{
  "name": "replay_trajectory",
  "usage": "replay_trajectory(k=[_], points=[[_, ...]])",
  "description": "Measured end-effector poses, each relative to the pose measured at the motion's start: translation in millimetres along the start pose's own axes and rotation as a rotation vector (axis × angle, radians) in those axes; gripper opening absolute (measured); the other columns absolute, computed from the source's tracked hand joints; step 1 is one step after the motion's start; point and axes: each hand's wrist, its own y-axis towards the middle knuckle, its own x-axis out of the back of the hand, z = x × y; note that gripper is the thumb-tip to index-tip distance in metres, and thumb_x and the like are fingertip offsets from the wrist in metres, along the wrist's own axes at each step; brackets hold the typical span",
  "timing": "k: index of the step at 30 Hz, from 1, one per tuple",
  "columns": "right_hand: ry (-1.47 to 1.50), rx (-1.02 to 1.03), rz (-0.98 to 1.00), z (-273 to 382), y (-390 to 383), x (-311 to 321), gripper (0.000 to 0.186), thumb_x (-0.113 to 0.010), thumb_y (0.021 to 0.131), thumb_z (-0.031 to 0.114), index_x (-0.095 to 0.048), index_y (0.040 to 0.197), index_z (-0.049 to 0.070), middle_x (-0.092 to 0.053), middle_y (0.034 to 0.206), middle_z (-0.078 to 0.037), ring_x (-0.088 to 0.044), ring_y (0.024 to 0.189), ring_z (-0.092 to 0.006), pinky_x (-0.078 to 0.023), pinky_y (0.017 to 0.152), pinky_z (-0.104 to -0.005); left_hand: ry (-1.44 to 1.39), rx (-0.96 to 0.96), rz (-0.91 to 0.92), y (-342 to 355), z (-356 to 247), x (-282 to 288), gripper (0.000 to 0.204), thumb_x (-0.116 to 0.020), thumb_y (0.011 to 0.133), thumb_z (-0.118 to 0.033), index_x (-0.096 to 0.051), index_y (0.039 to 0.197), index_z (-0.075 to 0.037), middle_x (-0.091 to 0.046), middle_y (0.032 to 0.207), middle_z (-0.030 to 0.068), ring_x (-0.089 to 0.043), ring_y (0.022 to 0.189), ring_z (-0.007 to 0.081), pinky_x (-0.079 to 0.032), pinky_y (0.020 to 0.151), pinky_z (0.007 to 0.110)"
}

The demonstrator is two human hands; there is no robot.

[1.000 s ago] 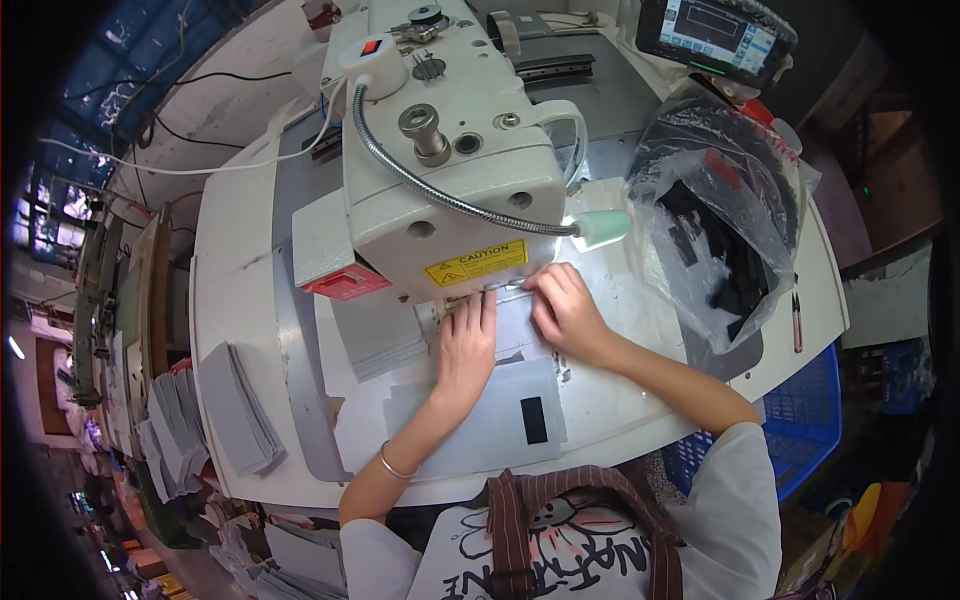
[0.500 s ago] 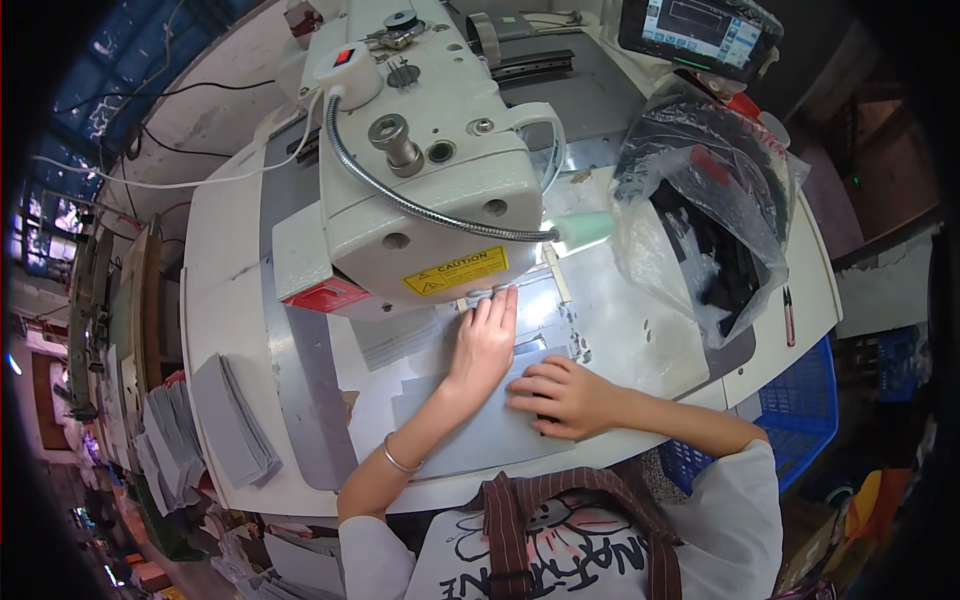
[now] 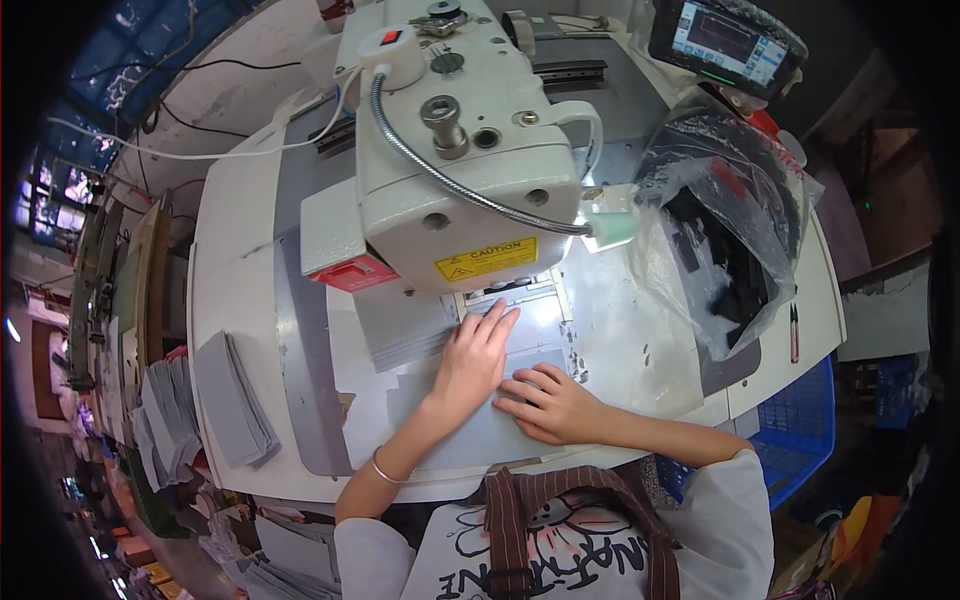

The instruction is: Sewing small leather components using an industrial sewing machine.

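My left hand (image 3: 472, 358) lies over the work plate with its fingers stretched toward the clamp frame (image 3: 565, 298) below the white sewing machine's head (image 3: 470, 215). Nothing shows gripped in it. Close to its right, my right hand (image 3: 548, 405) rests with fingers apart on a light grey sheet (image 3: 485, 440), which both forearms partly cover. Left of my left hand, a stack of grey pieces (image 3: 405, 330) sits partly beneath the machine head. What lies under my palms is hidden.
At right, a clear plastic bag (image 3: 720, 250) holds black pieces, with small snips (image 3: 794, 335) beside it. Grey panels (image 3: 235, 400) are stacked on the left. A control screen (image 3: 725, 45) stands at back right; a blue crate (image 3: 795, 430) is below the table edge.
My left hand has drawn back from the machine head, uncovering the clamp area. My right hand has shifted slightly left on the grey sheet. The whole view has turned a little.
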Motion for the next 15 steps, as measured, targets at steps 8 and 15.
replay_trajectory(k=[8, 15], points=[[0.073, -0.055, -0.102, 2.9, 12.2, -0.9, 0.041, -0.066, 0.070, 0.014, -0.056, 0.109, 0.006, -0.053, 0.114, -0.010, -0.049, 0.104, -0.0291, -0.040, 0.087, -0.0395, 0.031, 0.326, -0.056, -48.2, 53.5, 28.7, 0.050, -0.059, 0.083, -0.020, -0.046, 0.129, -0.007, -0.045, 0.131, 0.0164, -0.037, 0.125, 0.0361, -0.028, 0.104, 0.046], [-0.091, -0.130, -0.252, -18.5, 11.7, 18.5, 0.024, -0.070, 0.069, 0.009, -0.062, 0.091, 0.008, -0.055, 0.085, -0.004, -0.051, 0.083, -0.0230, -0.042, 0.073, -0.0344, 0.000, 0.338, 0.030, -51.6, 99.5, 44.6, 0.049, -0.058, 0.085, -0.028, -0.047, 0.127, -0.004, -0.043, 0.134, 0.0184, -0.030, 0.131, 0.0378, -0.026, 0.106, 0.047]])
